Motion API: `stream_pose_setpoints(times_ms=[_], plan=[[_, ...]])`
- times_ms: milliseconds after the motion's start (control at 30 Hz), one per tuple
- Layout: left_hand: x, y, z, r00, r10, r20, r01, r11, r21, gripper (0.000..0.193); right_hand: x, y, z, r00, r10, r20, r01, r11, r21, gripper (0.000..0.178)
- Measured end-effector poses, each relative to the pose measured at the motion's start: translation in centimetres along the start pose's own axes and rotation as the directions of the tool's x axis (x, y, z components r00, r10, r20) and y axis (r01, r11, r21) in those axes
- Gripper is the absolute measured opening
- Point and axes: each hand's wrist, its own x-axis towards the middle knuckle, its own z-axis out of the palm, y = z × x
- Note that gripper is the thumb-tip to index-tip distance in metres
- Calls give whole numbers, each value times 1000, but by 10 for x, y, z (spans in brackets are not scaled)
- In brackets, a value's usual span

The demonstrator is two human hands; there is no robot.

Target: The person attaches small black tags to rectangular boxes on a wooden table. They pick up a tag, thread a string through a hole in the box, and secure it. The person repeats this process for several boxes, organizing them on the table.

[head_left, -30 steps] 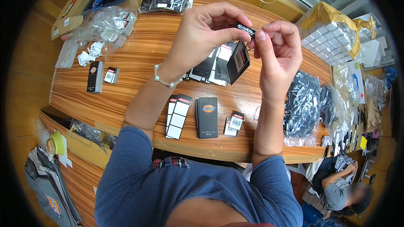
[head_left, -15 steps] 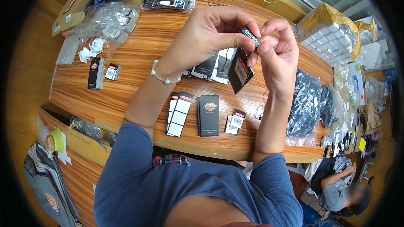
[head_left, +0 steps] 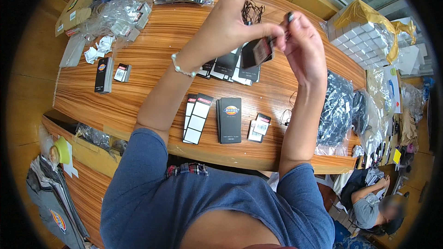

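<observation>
My right hand (head_left: 303, 48) is closed, with a small black seal of a hang tag string (head_left: 290, 17) between its fingertips. Below and left of these fingers hangs a black hang tag (head_left: 250, 55) with a barcode sticker tag in front, both slightly blurred. My left hand (head_left: 230, 20) has its fingers spread wide, its thumb close to the right fingers; whether it touches the string is hard to see. Behind it lies a tangle of black strings (head_left: 253, 11). Finished-looking black tags (head_left: 226, 67) lie spread under the hanging one.
Near the front edge lie white-panelled label strips (head_left: 199, 119), a stack of black hang tags (head_left: 230, 120) and small barcode tags (head_left: 260, 128). More stacks (head_left: 104, 74) stand left. Bagged dark goods (head_left: 336, 113) and a box block (head_left: 362, 37) are right. A person (head_left: 371, 207) sits lower right.
My left fingers have let go of the small black seal and opened upward. The seal stays in my right hand, and the hanging tag has swung up and left.
</observation>
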Motion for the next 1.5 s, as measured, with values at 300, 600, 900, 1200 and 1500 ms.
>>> stream_pose_setpoints(times_ms=[300, 600, 900, 1200, 1500], plan=[[-18, -9, 14, 834, -310, 456, 500, 773, -389, 31, 5, 6, -16, 994, -85, -75, 106, 933, 345, 23], [-20, -19, 15, 700, -414, 582, 674, 653, -345, 29, 8, 15, -31, 924, -55, -378, 171, 944, 281, 14], [-52, -72, 22, 570, -521, 635, 713, 698, -68, 22, 20, 42, -58, 932, 62, -357, 137, 851, 506, 9], [-54, -66, 25, 519, -585, 623, 730, 683, 34, 20, 44, 46, -54, 910, -71, -409, 139, 980, 139, 13], [-49, -57, 20, 714, -539, 447, 175, 755, 631, 26, 96, 72, -91, 889, 150, -434, -260, 943, -208, 14]])
